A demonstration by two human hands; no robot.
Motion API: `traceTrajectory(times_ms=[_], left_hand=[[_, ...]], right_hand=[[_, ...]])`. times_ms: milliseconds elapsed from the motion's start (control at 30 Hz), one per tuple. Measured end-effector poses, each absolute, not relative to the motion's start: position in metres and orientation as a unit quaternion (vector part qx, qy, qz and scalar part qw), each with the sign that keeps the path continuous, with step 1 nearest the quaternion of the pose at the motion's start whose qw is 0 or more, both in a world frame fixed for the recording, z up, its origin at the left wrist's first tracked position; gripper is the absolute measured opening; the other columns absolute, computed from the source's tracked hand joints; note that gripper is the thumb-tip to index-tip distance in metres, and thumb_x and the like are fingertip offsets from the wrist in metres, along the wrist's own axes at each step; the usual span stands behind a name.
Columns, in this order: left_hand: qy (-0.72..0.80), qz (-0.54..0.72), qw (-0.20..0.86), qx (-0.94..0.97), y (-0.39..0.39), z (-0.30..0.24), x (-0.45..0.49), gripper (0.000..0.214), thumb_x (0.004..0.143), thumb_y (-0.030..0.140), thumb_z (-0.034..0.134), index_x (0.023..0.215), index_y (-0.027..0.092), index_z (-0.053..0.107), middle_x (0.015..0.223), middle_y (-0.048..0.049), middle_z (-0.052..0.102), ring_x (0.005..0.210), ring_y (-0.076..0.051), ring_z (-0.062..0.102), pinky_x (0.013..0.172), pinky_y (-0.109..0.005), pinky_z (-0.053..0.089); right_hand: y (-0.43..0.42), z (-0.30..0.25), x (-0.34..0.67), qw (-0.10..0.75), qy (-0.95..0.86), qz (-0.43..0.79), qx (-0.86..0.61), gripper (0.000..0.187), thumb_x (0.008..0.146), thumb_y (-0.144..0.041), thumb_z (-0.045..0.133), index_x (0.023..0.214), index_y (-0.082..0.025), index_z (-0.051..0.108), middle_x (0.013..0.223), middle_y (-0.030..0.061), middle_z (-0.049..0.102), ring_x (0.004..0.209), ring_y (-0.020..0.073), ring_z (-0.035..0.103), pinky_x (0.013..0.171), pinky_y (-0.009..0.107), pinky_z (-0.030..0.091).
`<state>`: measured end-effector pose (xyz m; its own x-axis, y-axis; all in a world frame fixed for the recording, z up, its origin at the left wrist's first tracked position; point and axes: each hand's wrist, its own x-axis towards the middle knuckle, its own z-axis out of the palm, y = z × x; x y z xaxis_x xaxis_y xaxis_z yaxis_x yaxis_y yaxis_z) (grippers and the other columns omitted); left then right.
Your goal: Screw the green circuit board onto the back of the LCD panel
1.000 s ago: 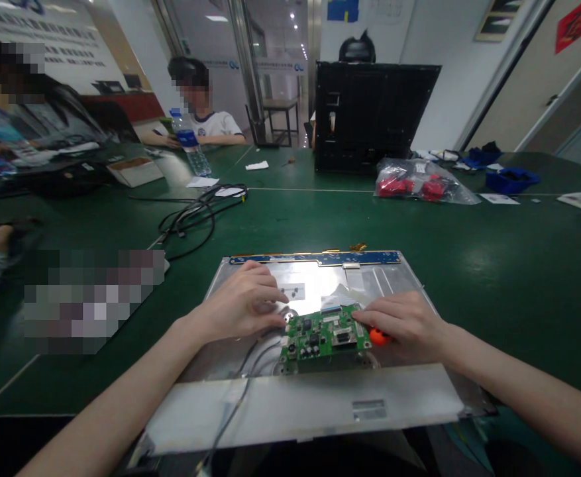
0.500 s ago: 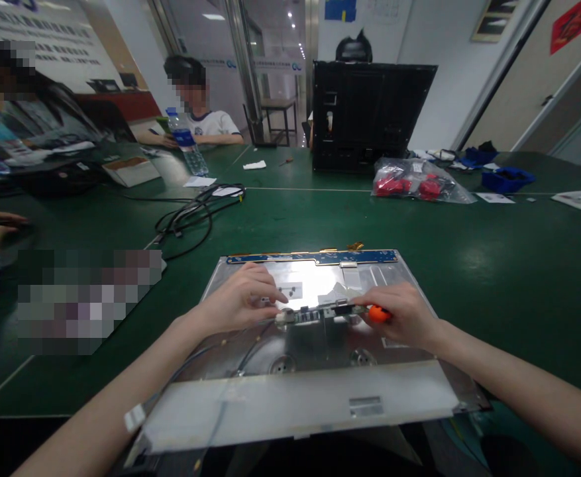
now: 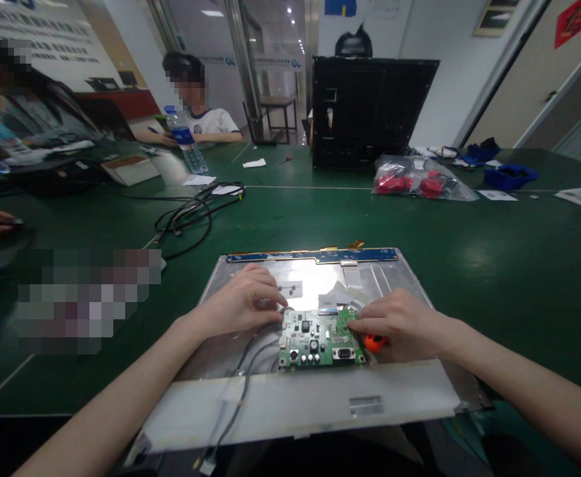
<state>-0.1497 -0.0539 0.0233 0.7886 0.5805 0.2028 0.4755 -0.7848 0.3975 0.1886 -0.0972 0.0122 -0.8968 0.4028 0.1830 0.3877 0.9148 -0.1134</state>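
A silver metal display panel (image 3: 409, 278) lies face down on the green table in front of me. A small green circuit board (image 3: 317, 339) rests flat on its back. My left hand (image 3: 243, 305) is closed, fingertips pinching the board's left edge where grey wires (image 3: 243, 371) run out. My right hand (image 3: 402, 324) grips the board's right edge and has an orange-handled tool (image 3: 373, 342) tucked under the palm. A blue strip board (image 3: 315, 256) runs along the panel's far edge.
Black cables (image 3: 191, 215) coil at the left middle. A black monitor shell (image 3: 369, 112) stands at the back, with a bag of red parts (image 3: 419, 180) and blue items (image 3: 509, 176) to its right. A water bottle (image 3: 187, 142), a box and other people sit at far left.
Half a second ago both hands held the green board tilted up on edge; now it lies flat on the panel again, a little nearer to me.
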Motion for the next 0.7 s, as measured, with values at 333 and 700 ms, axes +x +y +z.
traceTrajectory(times_ms=[333,700], left_hand=[[0.283,0.15,0.185,0.929,-0.056,0.028,-0.147,0.008,0.088,0.031,0.08,0.093,0.024,0.08,0.077,0.001,0.07,0.077,-0.018,0.062,0.083,-0.035,0.038],[0.282,0.133,0.205,0.928,-0.056,0.027,-0.146,0.011,0.091,0.035,0.077,0.091,0.026,0.081,0.076,0.0008,0.07,0.079,-0.019,0.063,0.084,-0.035,0.039]], right_hand=[[-0.091,0.03,0.192,0.075,-0.945,0.135,-0.287,0.031,0.085,-0.023,0.064,0.113,-0.018,0.076,0.084,0.0052,0.076,0.066,0.0146,0.061,0.058,0.027,0.03],[-0.09,0.03,0.189,0.054,-0.917,0.222,-0.328,0.074,0.084,-0.061,0.076,0.139,-0.015,0.061,0.108,0.0115,0.077,0.089,0.025,0.07,0.076,0.035,0.046]])
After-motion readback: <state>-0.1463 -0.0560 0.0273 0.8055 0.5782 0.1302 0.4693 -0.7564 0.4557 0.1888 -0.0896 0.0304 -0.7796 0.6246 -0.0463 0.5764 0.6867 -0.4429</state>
